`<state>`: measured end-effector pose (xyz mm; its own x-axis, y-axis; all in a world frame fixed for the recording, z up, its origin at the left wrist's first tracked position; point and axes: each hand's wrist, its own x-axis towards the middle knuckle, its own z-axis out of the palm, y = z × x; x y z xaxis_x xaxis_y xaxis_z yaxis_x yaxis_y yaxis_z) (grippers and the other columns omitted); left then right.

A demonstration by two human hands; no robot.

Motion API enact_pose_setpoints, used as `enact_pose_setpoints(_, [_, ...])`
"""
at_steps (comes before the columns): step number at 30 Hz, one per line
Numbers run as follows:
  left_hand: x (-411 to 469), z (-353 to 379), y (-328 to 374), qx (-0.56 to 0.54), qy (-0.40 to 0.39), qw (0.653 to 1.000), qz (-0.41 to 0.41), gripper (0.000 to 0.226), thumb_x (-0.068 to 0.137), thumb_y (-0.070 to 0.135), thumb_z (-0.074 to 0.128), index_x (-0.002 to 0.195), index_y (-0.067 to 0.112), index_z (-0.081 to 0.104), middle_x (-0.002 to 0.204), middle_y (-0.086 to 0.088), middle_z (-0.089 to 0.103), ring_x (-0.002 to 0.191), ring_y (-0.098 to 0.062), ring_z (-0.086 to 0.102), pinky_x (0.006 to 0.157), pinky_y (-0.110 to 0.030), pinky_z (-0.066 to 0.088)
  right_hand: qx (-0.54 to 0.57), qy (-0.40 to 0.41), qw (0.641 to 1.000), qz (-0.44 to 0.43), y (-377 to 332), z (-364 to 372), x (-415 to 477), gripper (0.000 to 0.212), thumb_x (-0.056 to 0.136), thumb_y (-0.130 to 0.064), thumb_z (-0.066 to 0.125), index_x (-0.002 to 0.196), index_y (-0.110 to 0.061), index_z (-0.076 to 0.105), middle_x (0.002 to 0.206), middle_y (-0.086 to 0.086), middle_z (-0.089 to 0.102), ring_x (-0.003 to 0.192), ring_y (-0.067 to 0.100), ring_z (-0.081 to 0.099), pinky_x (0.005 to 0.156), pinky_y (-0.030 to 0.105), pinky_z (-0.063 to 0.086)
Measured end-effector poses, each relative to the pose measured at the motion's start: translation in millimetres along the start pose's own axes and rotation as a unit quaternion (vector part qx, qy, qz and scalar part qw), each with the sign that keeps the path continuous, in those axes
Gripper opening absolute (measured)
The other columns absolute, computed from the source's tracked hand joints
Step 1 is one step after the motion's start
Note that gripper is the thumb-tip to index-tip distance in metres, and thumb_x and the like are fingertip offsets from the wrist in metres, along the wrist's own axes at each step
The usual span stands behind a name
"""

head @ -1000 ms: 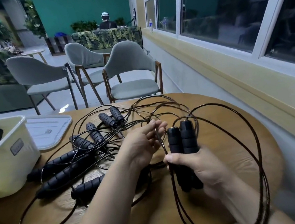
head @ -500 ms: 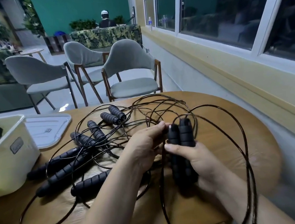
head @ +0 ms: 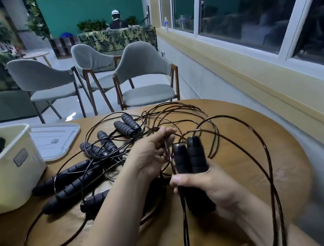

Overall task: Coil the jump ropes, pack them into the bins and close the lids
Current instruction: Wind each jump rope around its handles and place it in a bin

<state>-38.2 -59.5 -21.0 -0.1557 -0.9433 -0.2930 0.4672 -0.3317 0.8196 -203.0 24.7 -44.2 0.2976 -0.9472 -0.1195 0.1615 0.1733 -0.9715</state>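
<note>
Gripping two black handles upright and side by side, the right hand is closed round their lower halves, thumb laid across the front; their cord runs out from the handle tops in a wide loop to the right and hangs down past the near edge of the table; the left hand sits just beside the handles with its fingers pinched on a strand of thin dark cord, held close to the handle tops; left of both hands, a tangle of other jump ropes lies on the round wooden table, black ribbed handles pointing several ways with cords looping over and under each other; a cream bin stands at the table's left edge, open, with black handles showing inside at its far corner; a small label on the bin's side is too blurred to read; a white lid lies flat on the table just behind the bin; grey chairs stand beyond the table; a bottle sits on the window ledge, its writing too small to make out.
</note>
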Motion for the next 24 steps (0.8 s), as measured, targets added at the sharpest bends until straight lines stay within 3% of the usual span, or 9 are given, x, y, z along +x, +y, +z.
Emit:
enact_pose_setpoints(4, [-4, -2, 0, 0.020, 0.009, 1.000, 0.015, 0.034, 0.105, 0.024, 0.062, 0.079, 0.016, 0.082, 0.103, 0.000, 0.081, 0.084, -0.006, 0.071, 0.072, -0.026, 0.048, -0.019, -0.014, 0.999, 0.022, 5, -4, -5, 0.034, 0.085, -0.004, 0.087, 0.115, 0.002, 0.072, 0.095, 0.018, 0.078, 0.086, 0.030, 0.076, 0.080, 0.036, 0.062])
enact_pose_setpoints(8, [-10, 7, -7, 0.038, -0.016, 0.999, 0.010, 0.037, 0.104, 0.025, 0.064, 0.075, 0.017, 0.084, 0.096, 0.000, 0.081, 0.085, -0.010, 0.070, 0.084, -0.031, 0.047, 0.062, 0.042, 0.997, 0.019, 2, -3, 5, 0.031, 0.088, -0.005, 0.080, 0.118, 0.002, 0.072, 0.100, 0.025, 0.076, 0.085, 0.035, 0.073, 0.073, 0.042, 0.062])
enact_pose_setpoints(13, [-17, 14, -17, 0.078, -0.029, 0.997, 0.003, 0.028, 0.099, 0.031, 0.069, 0.077, 0.021, 0.084, 0.076, 0.002, 0.071, 0.066, -0.013, 0.053, 0.062, -0.030, 0.032, 0.122, 0.103, 0.987, -0.015, 2, 4, 24, 0.034, 0.091, -0.009, 0.081, 0.123, -0.003, 0.073, 0.115, 0.035, 0.074, 0.094, 0.046, 0.072, 0.080, 0.059, 0.056])
enact_pose_setpoints(17, [-16, 12, -18, 0.105, -0.001, 0.994, 0.020, 0.027, 0.099, 0.030, 0.070, 0.077, 0.023, 0.085, 0.081, 0.003, 0.073, 0.073, -0.012, 0.058, 0.066, -0.030, 0.038, 0.131, 0.120, 0.984, -0.031, 1, 11, 28, 0.028, 0.092, -0.004, 0.078, 0.119, -0.006, 0.077, 0.110, 0.028, 0.078, 0.090, 0.038, 0.075, 0.074, 0.047, 0.062])
enact_pose_setpoints(19, [-16, 12, -18, 0.115, -0.003, 0.993, 0.022, 0.026, 0.099, 0.032, 0.070, 0.080, 0.022, 0.085, 0.083, 0.000, 0.071, 0.069, -0.012, 0.055, 0.060, -0.028, 0.036, 0.123, 0.127, 0.983, -0.043, 0, 13, 29, 0.028, 0.092, 0.000, 0.077, 0.120, -0.006, 0.077, 0.103, 0.026, 0.078, 0.084, 0.032, 0.075, 0.069, 0.041, 0.062])
enact_pose_setpoints(22, [-15, 11, -15, 0.079, -0.012, 0.997, 0.002, 0.028, 0.103, 0.029, 0.066, 0.083, 0.017, 0.082, 0.079, -0.002, 0.069, 0.059, -0.012, 0.053, 0.051, -0.025, 0.037, 0.093, 0.120, 0.987, -0.058, -2, 8, 26, 0.026, 0.091, 0.003, 0.078, 0.116, -0.005, 0.076, 0.097, 0.023, 0.078, 0.082, 0.031, 0.074, 0.075, 0.045, 0.063])
enact_pose_setpoints(24, [-11, 5, -8, 0.036, 0.001, 0.999, -0.005, 0.027, 0.104, 0.028, 0.064, 0.089, 0.015, 0.081, 0.085, -0.004, 0.075, 0.065, -0.013, 0.063, 0.058, -0.026, 0.045, 0.022, 0.083, 0.994, -0.067, -4, 4, 17, 0.021, 0.089, 0.001, 0.081, 0.109, -0.005, 0.077, 0.093, 0.017, 0.079, 0.082, 0.030, 0.075, 0.079, 0.044, 0.063])
